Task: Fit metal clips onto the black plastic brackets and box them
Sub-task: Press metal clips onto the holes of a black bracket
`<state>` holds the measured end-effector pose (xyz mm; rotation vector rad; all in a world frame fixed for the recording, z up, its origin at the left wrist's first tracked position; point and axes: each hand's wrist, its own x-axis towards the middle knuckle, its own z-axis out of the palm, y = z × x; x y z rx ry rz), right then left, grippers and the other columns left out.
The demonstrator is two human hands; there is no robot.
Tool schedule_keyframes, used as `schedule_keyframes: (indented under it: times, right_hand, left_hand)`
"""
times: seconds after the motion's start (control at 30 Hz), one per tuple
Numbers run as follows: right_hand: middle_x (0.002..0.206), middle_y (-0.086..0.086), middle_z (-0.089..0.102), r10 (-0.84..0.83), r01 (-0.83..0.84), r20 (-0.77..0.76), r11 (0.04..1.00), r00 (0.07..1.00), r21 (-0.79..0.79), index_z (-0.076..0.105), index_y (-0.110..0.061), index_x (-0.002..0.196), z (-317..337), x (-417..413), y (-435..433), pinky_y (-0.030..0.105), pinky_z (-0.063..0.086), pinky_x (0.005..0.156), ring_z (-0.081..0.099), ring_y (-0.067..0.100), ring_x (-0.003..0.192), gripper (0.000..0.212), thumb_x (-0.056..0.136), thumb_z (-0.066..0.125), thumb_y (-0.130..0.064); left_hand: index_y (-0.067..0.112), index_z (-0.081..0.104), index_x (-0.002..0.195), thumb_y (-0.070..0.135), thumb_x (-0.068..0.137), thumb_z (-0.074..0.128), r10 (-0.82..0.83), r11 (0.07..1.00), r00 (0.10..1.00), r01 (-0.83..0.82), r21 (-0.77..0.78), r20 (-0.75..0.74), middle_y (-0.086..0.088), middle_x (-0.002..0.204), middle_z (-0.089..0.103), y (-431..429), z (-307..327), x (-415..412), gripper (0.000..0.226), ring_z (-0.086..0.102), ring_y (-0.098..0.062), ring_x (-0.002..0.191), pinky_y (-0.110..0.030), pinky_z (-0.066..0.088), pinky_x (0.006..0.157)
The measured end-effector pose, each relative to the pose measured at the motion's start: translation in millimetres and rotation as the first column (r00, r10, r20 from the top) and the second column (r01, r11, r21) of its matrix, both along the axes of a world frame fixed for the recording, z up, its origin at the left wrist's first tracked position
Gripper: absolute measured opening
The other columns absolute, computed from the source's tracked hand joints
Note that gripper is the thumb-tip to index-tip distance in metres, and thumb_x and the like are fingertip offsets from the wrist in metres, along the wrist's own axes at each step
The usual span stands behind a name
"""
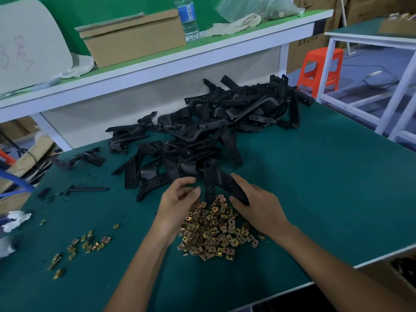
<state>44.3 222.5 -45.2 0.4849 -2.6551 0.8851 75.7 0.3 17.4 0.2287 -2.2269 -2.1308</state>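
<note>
While my right hand grips a black bracket at 12 o'clock of the clip pile on the bench, my left hand curls its fingers beside it, whether on a clip I cannot tell; fitting one squarely comes next, I reckon.

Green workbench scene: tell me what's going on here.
A person is working at the green-matted workbench. Their right hand grips a black plastic bracket over a pile of brass-coloured metal clips; the left hand curls beside it, contents unclear. A heap of black brackets lies behind, with loose clips scattered to the left.
</note>
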Motion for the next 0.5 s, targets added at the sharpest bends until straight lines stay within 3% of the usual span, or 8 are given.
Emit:
schedule_keyframes:
  times: [0.17,0.33,0.5]
  right_hand:
    - [0.088,-0.007,0.067,0.001,-0.001,0.004,1.0,1.0,0.026,0.028,-0.04,0.152,0.2,0.6,-1.1,0.033,0.049,0.056,0.063,0.016,0.068,0.062,0.097,0.056,-0.049]
    - [0.087,-0.005,0.067,0.009,-0.009,0.013,1.0,1.0,0.021,0.027,-0.04,0.153,0.3,1.2,-0.1,0.035,0.052,0.058,0.063,0.018,0.068,0.063,0.098,0.056,-0.048]
    - [0.093,-0.003,0.067,0.025,-0.025,0.007,0.998,1.0,0.065,0.023,-0.042,0.156,-0.1,1.9,0.0,0.036,0.053,0.062,0.064,0.02,0.073,0.064,0.099,0.052,-0.05]
  left_hand:
    - [0.018,0.077,0.097,0.01,0.094,0.069,-0.044,0.999,0.998,0.043,0.03,0.035,-0.014,0.102,0.075,-0.4,0.8,-0.1,0.011,0.069,-0.021,0.091,-0.035,0.058,0.089]
    - [0.024,0.079,0.09,0.009,0.093,0.071,-0.053,0.998,0.997,0.05,0.038,0.059,-0.003,0.09,0.075,-0.4,1.3,0.0,0.017,0.069,-0.014,0.081,-0.024,0.057,0.076]
    - [0.02,0.068,0.114,0.007,0.092,0.071,-0.097,0.994,0.994,0.099,-0.047,0.044,-0.006,0.09,0.076,-3.9,6.3,-2.2,0.026,0.071,-0.016,0.08,-0.026,0.058,0.075]
